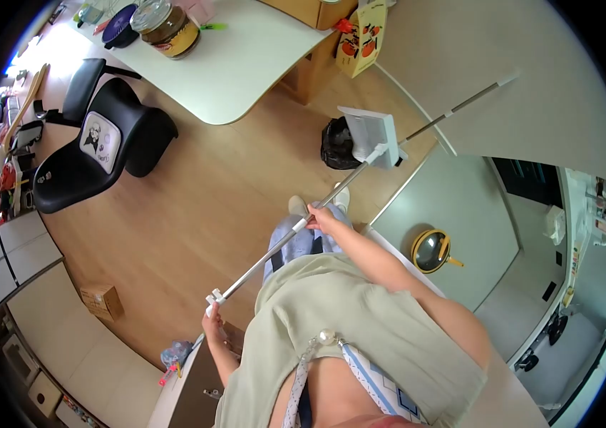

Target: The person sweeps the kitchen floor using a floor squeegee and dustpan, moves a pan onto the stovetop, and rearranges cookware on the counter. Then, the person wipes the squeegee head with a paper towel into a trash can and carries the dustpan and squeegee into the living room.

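A long-handled dustpan with a white pan (371, 135) and a silver pole (260, 262) stretches diagonally from my body to the far side. My left hand (212, 322) is closed round the near end, by a white clip. Farther along the pole, my right hand (321, 218) grips it close to a white joint. The pan is tilted at the mouth of a bin lined with a black bag (337, 146), partly covering it. Whether anything lies in the pan I cannot tell.
Another silver pole (453, 113) leans against the wall behind the pan. A white table (224, 85) bears a large jar (167, 32). A black chair (82, 167) stands left, a cardboard box (102, 302) on the floor. To my right, a yellow-rimmed pan (430, 250) sits on a greenish surface.
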### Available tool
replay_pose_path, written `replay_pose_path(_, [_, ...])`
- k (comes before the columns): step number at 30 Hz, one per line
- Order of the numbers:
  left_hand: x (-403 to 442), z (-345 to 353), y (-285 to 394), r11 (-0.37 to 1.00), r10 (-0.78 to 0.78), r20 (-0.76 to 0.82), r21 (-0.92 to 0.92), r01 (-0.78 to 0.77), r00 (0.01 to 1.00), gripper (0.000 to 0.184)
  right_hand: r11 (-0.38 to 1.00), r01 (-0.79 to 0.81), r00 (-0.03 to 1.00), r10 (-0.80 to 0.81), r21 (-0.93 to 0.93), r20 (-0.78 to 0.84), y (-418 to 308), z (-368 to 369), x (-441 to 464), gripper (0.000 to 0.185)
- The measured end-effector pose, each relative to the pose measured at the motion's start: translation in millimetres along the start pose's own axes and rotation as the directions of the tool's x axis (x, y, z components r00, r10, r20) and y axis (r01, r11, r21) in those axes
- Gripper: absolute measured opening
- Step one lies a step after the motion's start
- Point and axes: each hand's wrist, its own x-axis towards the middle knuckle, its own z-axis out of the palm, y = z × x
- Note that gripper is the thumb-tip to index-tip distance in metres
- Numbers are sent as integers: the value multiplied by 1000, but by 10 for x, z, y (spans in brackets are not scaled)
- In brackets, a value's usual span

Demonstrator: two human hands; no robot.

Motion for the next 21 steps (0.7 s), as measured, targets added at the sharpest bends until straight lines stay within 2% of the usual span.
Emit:
replay_pose_path(3, [40, -89, -56, 999, -46, 8, 3, 46, 999, 26, 999, 28, 998, -26, -25, 53, 20, 11, -171, 32])
replay_pose_path(5, [35, 0, -146, 998, -68, 16, 1, 68, 998, 26, 999, -13, 1000, 14, -41, 6, 167, -105, 61, 32])
replay_pose_path(6, [-33, 103, -75, 999, -21, 34, -38, 22, 999, 26, 998, -21, 1000, 21, -56, -10, 79, -80, 94, 32])
replay_pose_path(9, [-54, -3, 7, 998, -28, 22, -55, 29, 999, 25, 1000, 22, 998, -22, -4, 55, 57, -55, 18, 33])
replay_pose_path(10, [-43, -41, -23, 996, -71, 37, -56, 73, 997, 24, 1000, 8, 998, -7, -19, 56, 32, -25, -48, 32])
replay_pose_path(13, [103, 55, -213, 994, -104, 43, -42, 106, 994, 24, 995, -44, 997, 39, -94, -63, 81, -61, 180, 31])
replay_pose_path(14, [149, 73, -229, 998, -44, 16, -35, 44, 999, 25, 993, -64, 993, 54, -100, -103, 91, -66, 250, 31])
replay_pose_path(18, [78, -134, -81, 998, -54, 39, -38, 55, 998, 25, 1000, -2, 998, 3, -17, 63, 28, 32, -105, 31])
replay_pose_path(21, [101, 18, -160, 996, -79, 25, -43, 80, 997, 25, 995, -49, 998, 44, -86, -54, 96, -12, 118, 30])
